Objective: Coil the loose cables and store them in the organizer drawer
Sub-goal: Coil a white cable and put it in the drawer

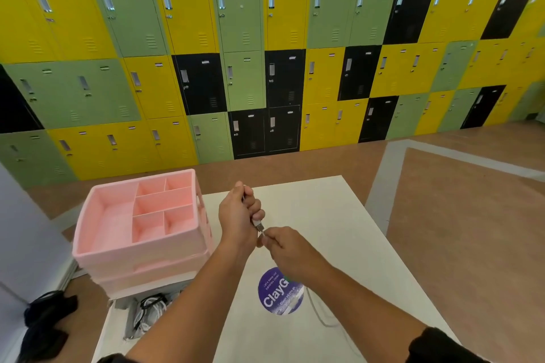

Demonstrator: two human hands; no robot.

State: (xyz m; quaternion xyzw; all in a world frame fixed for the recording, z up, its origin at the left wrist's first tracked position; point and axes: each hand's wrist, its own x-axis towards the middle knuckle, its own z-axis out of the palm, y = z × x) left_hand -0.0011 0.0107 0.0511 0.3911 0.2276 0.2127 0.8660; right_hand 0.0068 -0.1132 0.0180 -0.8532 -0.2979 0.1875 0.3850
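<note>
Fingers (254, 203) of my left hand (236, 215) curl tight round the cable (259, 226); my right hand (283, 247) pinches its plug end.
It hangs above the table (339, 215), beside the pink organizer (141, 247). I judge it light, limp and springy, so it is best taken near the plug with the loops clamped.

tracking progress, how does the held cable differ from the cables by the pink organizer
The held cable is in the left hand and right hand, tail trailing loose; the cables by the organizer lie heaped. It looks white; they mix black and white. Both are thin cords.
</note>
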